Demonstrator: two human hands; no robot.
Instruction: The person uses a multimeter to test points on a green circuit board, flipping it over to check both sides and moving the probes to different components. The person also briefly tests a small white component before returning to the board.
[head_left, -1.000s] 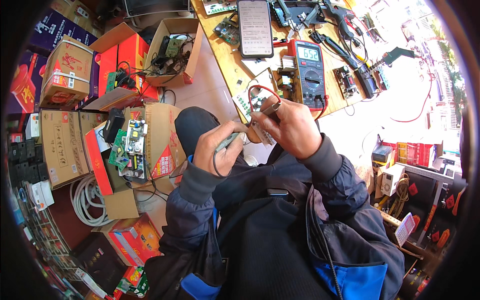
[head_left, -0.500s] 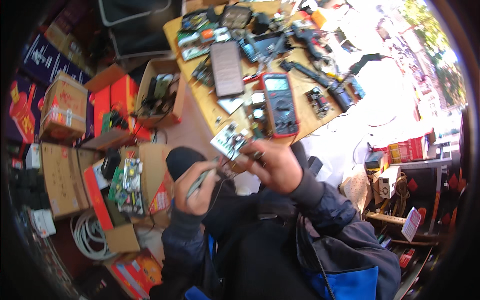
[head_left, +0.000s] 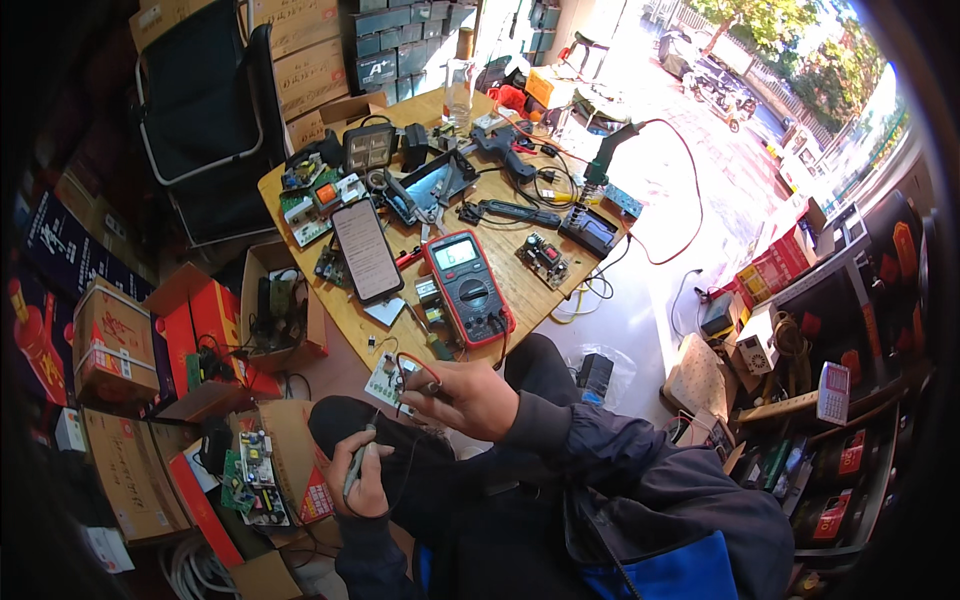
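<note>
My right hand [head_left: 465,398] grips a small white circuit board [head_left: 383,382] by its right side, with the fingertips pinched against its parts. A dark red wire [head_left: 420,362] arcs beside those fingers. Below the board, my left hand [head_left: 364,478] is closed round a grey pen-shaped probe [head_left: 355,465]. Its thin tip points up at the board's lower edge; contact cannot be made out. A thin dark lead hangs in a loop between the hands. Just beyond them, a red-rimmed multimeter [head_left: 468,288] lies on the table with its screen lit.
On the wooden table [head_left: 350,328] lie a phone [head_left: 366,250], another circuit board [head_left: 543,260], a soldering iron [head_left: 606,160] in its stand, a glue gun [head_left: 503,152] and loose electronic parts. Open cartons [head_left: 285,345] stand at the left; shelves with boxes line the right.
My view has tilted up and shifted, showing more of the table and the street. My left hand's probe now points up toward the board. The right hand keeps its hold on the board.
</note>
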